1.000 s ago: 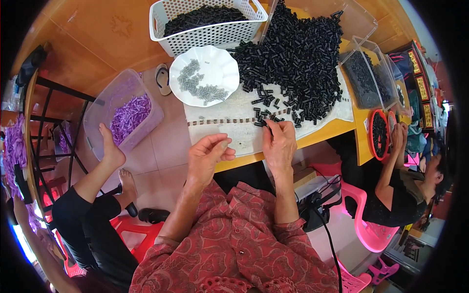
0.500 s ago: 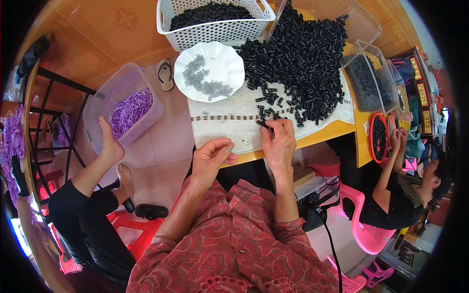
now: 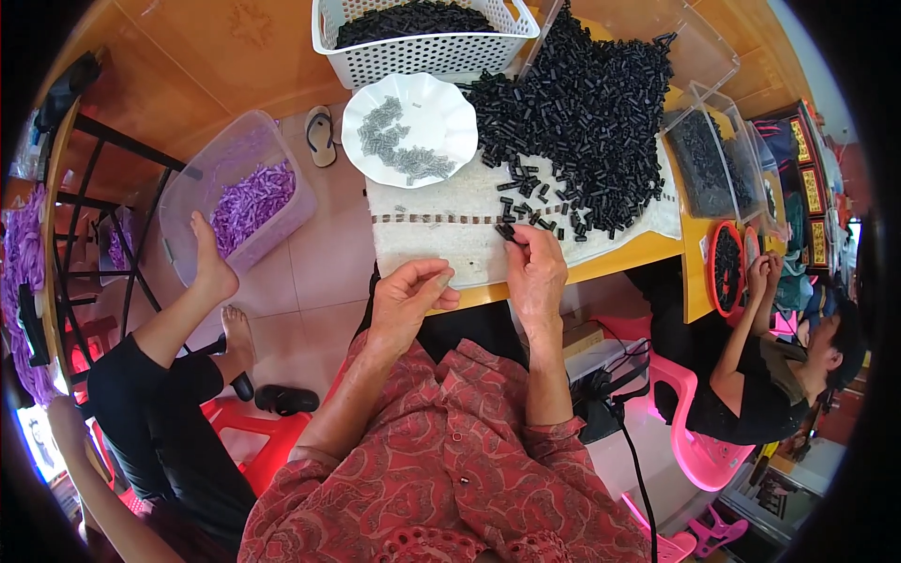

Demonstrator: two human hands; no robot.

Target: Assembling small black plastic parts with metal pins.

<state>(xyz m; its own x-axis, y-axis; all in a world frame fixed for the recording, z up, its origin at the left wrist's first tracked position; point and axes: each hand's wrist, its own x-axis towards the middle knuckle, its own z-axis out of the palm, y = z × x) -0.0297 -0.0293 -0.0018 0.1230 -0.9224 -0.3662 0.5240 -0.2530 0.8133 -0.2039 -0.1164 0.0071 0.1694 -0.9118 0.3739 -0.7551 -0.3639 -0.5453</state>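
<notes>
My right hand (image 3: 538,272) is at the front edge of the table, its thumb and forefinger closed on a small black tubular piece (image 3: 506,232). Several more black pieces lie loose beyond its fingertips, spilling from a big heap of the same black pieces (image 3: 591,131). To its left, my left hand (image 3: 410,298) hovers over the front edge of the white cloth (image 3: 422,246) with thumb and fingers pinched together. What it holds, if anything, is too small to make out. A scalloped white plate (image 3: 457,122) beyond it bears small clear pieces (image 3: 404,150).
A white perforated basket (image 3: 427,61) of black pieces stands at the back. Clear bins (image 3: 709,159) and a red round tray (image 3: 721,267) are on the right, near a seated person (image 3: 760,375). On the left are a tub with purple pieces (image 3: 251,206) and another person's leg (image 3: 169,310).
The whole view has shifted slightly, with the plate and basket a little to the right. My hands keep nearly the same pose, the right still pinching at the black pieces.
</notes>
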